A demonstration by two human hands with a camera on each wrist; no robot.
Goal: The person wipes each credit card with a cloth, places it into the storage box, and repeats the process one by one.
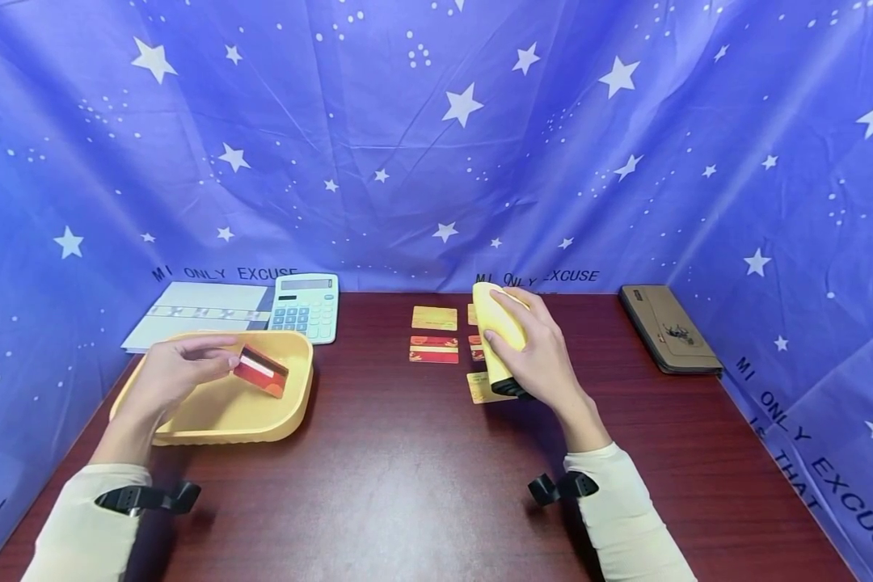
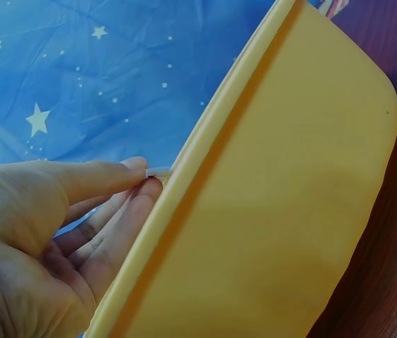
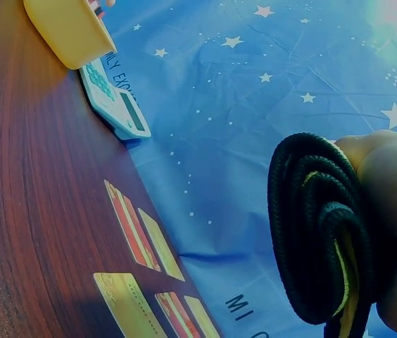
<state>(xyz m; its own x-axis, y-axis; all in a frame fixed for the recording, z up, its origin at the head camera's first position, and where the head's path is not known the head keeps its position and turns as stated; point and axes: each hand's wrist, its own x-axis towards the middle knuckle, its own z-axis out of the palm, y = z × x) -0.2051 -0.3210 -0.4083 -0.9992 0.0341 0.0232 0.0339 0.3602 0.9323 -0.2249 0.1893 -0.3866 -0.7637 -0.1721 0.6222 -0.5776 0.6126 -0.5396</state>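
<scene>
Between thumb and fingers, my left hand (image 1: 182,376) pinches a red card (image 1: 260,370) with a dark stripe, over the inside of a yellow basin (image 1: 301,364). In the left wrist view the basin's wall (image 2: 276,183) hides most of that card. My right hand (image 1: 541,347) grips a folded yellow cloth (image 1: 496,323) with a black edge, whose layered folds (image 3: 318,232) show in the right wrist view. The cloth is raised near several cards and partly covers some in the head view. Among them lie a gold card (image 1: 434,318), a red card (image 1: 433,349) and a nearer gold card (image 1: 482,388).
A pale blue calculator (image 1: 305,309) lies behind the basin, next to a white flat box (image 1: 196,309) with a patterned band. At the table's right edge rests a brown zipped wallet (image 1: 669,330). A blue star-printed curtain (image 1: 407,145) hangs around the dark wooden table (image 1: 393,485).
</scene>
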